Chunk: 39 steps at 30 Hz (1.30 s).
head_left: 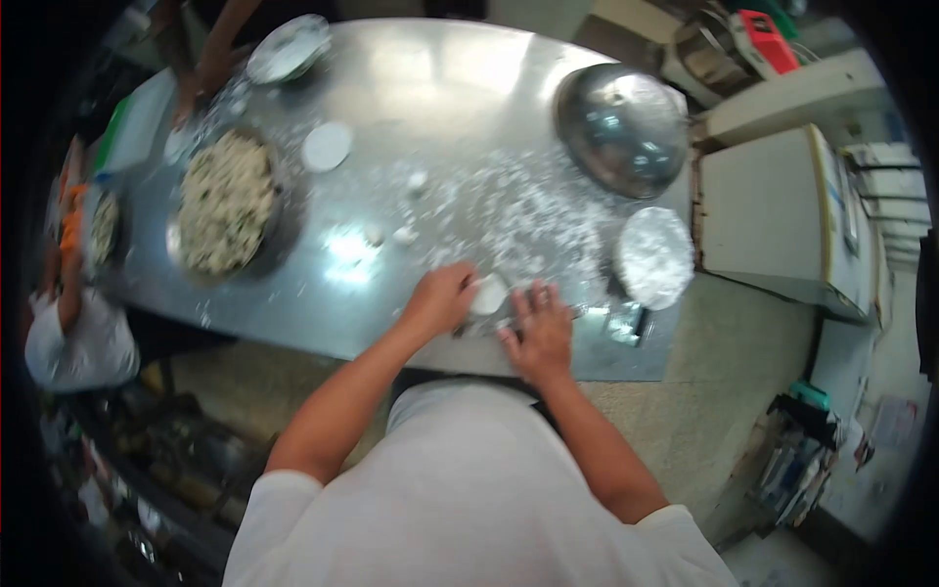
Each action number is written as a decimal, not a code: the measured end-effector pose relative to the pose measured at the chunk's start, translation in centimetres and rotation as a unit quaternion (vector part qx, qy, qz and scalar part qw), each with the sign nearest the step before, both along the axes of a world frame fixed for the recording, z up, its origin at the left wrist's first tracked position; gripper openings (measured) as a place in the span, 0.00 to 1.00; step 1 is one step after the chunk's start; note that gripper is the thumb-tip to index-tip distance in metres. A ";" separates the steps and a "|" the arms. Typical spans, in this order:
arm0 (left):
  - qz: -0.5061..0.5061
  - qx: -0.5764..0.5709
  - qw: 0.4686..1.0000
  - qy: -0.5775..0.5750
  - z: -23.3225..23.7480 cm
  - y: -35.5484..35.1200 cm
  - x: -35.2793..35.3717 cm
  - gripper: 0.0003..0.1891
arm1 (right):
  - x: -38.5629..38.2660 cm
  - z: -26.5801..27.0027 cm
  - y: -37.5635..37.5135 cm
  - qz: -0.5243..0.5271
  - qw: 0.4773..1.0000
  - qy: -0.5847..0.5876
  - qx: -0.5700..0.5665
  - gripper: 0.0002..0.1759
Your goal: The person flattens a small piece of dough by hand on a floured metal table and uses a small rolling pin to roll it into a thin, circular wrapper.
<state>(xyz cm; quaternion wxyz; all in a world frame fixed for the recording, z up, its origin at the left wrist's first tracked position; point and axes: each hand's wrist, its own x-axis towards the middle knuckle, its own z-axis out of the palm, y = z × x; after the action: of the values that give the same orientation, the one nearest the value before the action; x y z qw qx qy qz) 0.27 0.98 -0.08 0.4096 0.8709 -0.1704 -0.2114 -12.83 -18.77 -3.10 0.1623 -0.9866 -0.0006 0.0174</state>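
Observation:
Between my two hands, near the front edge of the steel table (411,328), lies a small white round of dough (489,293). My left hand (442,298) is at its left side with the fingers curled against the dough's edge. My right hand (541,333) is just to its right, fingers spread, palm down, over something thin and dark on the table that I cannot make out. White flour (538,215) is scattered beyond the hands, with small dough lumps (405,235) to the left of it. A flat white disc (327,147) lies farther back.
A large bowl of speckled filling (227,203) stands at left. An upturned metal bowl (624,127) and a round container of white flour (654,257) are at right. Another person's hands (196,88) work at the back left; a person in white (80,338) is at far left.

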 end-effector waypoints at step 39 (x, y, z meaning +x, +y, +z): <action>-0.028 0.044 0.992 -0.113 0.4 -0.3 2.4 0.09 | 12.8 1.3 1.1 -0.067 0.993 -0.101 -0.006 0.40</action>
<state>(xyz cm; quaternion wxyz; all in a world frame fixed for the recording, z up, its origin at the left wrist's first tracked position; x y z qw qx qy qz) 2.71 0.68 0.31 0.3427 0.9015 -0.2302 -0.1301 -0.03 -17.62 -1.77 0.1562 -0.9821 0.0495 -0.0932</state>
